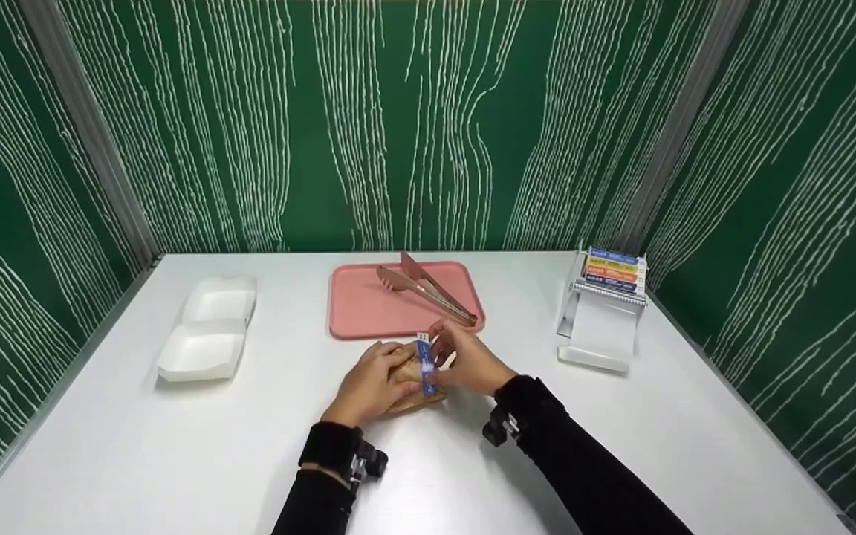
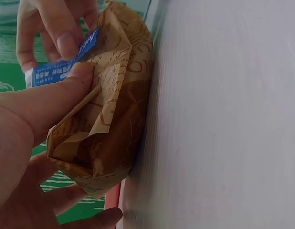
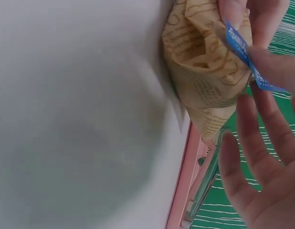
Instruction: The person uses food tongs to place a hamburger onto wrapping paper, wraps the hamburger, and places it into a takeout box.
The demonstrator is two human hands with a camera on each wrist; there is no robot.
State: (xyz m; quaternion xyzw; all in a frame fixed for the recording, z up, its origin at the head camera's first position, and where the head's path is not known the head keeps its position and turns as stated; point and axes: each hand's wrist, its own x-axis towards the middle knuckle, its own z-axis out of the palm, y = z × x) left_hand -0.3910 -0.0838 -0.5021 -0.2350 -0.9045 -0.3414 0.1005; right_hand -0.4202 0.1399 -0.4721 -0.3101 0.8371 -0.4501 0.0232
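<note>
A package in printed brown paper (image 1: 407,364) lies on the white table in front of me, its folded end facing the left wrist view. My left hand (image 1: 370,377) holds it from the left, with the thumb (image 2: 57,100) pressing on top beside a blue label (image 2: 52,72). The label is a long strip with white print, lying across the top of the paper wrap (image 3: 205,62). My right hand (image 1: 470,362) pinches the label's free end between thumb and finger; its other fingers (image 3: 252,129) are spread. What the paper covers is hidden.
Behind the package lies a pink tray (image 1: 354,301) with metal tongs (image 1: 435,293) on it. An open white takeaway box (image 1: 205,349) stands at left. On the right is a dispenser (image 1: 569,319) with several coloured label boxes (image 1: 612,269) and a white sheet (image 1: 602,327).
</note>
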